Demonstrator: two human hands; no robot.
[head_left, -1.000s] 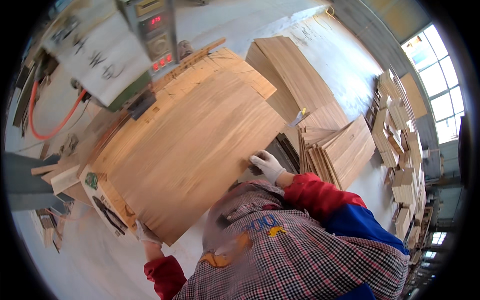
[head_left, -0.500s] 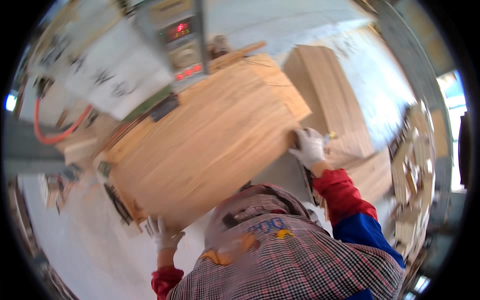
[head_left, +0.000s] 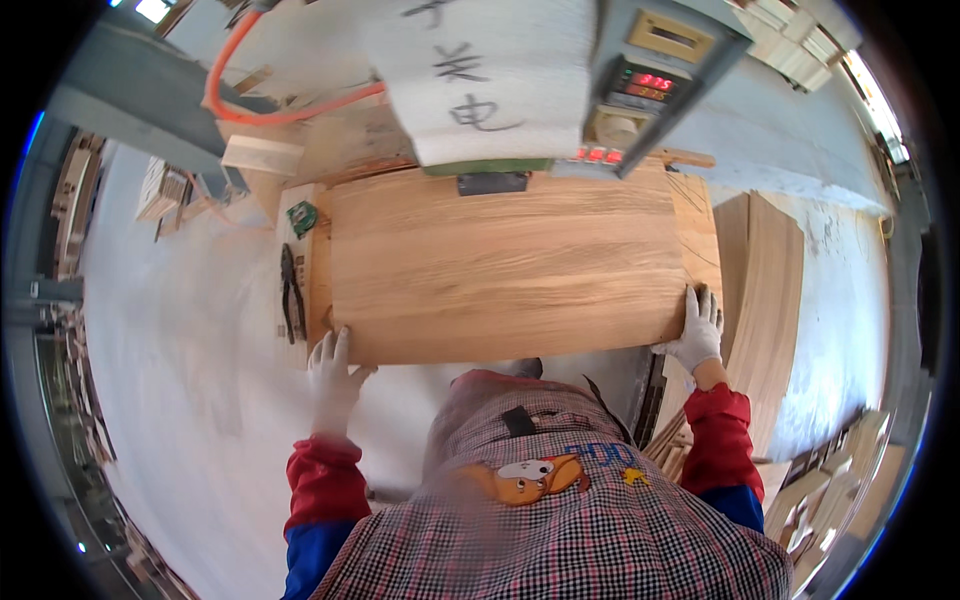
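Observation:
A wide wood panel (head_left: 510,265) with a straight grain lies flat before me on a plywood base (head_left: 700,235). Its far edge reaches under a grey machine head. My left hand (head_left: 337,378), in a white glove, is at the panel's near left corner, fingers stretched forward and thumb out along the front edge. At the near right corner is my right hand (head_left: 698,332), also gloved, its fingers extended along the side and its thumb spread toward the front edge. Neither hand wraps round the panel.
Pliers (head_left: 292,290) and a green tape measure (head_left: 302,217) lie left of the panel. A control box (head_left: 655,80) with red digits and a hanging white sheet (head_left: 490,90) overhang the far side. Stacked panels (head_left: 765,300) stand at right; an orange hose (head_left: 235,75) curves at upper left.
My view has turned, so the panel that looked slanted now lies level across it. Both hands stay at its near corners, the right one's fingers now stretched along the side.

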